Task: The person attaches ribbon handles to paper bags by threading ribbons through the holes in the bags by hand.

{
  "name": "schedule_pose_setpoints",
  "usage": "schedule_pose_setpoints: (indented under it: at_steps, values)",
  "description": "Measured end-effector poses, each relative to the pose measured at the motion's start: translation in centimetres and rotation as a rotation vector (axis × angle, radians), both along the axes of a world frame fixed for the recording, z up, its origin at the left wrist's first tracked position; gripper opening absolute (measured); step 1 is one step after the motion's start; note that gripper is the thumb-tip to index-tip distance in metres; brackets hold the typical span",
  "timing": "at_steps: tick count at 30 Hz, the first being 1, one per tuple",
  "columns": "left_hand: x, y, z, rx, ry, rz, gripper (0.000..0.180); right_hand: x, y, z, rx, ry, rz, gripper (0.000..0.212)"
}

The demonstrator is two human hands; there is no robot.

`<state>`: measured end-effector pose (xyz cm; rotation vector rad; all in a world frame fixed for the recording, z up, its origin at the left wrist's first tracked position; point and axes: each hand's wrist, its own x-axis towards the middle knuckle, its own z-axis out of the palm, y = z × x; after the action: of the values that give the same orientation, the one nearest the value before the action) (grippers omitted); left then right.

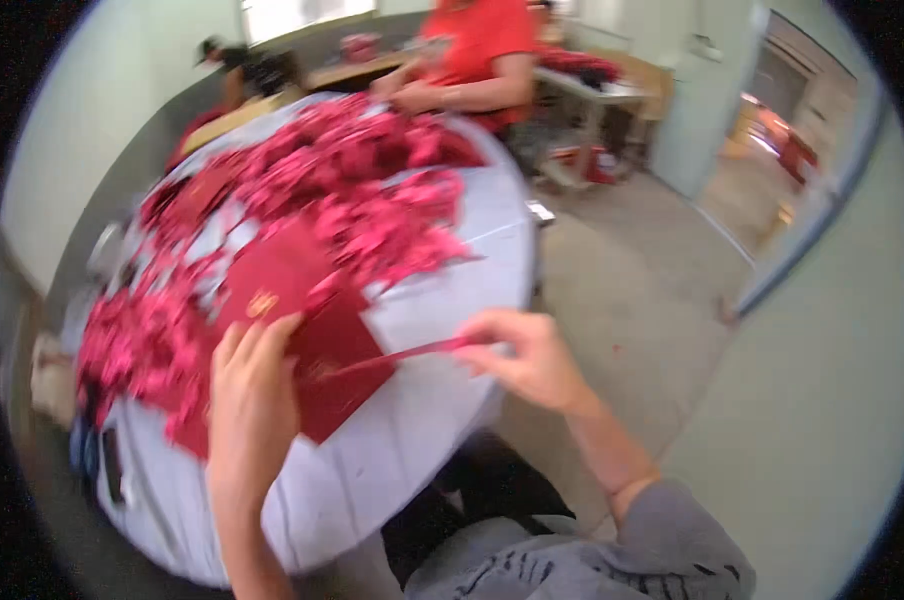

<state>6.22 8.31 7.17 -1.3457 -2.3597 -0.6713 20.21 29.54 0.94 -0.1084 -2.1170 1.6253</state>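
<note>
Dark red flat pieces [342, 335], one bearing a gold emblem, lie overlapped on the round table in front of me; whether they are bags or folders I cannot tell. My left hand [252, 385] grips the near left part of them, its fingers bent over the edge and the thumb hidden or blurred. A narrow pink ribbon [407, 353] runs straight from the dark red piece to the right. Its far end is pinched between thumb and fingers of my right hand [522, 355], which is raised near the table's right edge.
Heaps of pink ribbons [372, 220] cover much of the white-covered table [492, 260]. A person in a red shirt [487, 50] works across it. Another person [247, 75] is at the back left. A dark flat object [112, 465] lies near the left edge. A doorway [782, 130] stands at right.
</note>
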Motion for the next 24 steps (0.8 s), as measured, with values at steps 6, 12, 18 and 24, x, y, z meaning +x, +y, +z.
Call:
schedule_pose_setpoints:
  at_steps: [6,12,18,24]
  values:
    - [-0.8,0.8,-0.9,-0.046,0.016,0.018,0.014,-0.1,-0.7,-0.3,-0.098,0.158,0.034,0.012]
    - [-1.0,1.1,-1.0,0.017,-0.1,-0.059,0.012,0.2,-1.0,-0.4,-0.353,0.203,0.055,0.013]
    - [-1.0,0.6,-1.5,0.147,-0.013,-0.117,0.015,-1.3,-3.0,1.0,-0.56,0.507,0.265,0.01]
    - [0.3,1.1,-1.3,0.134,-0.083,-0.18,0.01,-3.1,-5.4,1.9,-0.847,0.547,0.605,0.012]
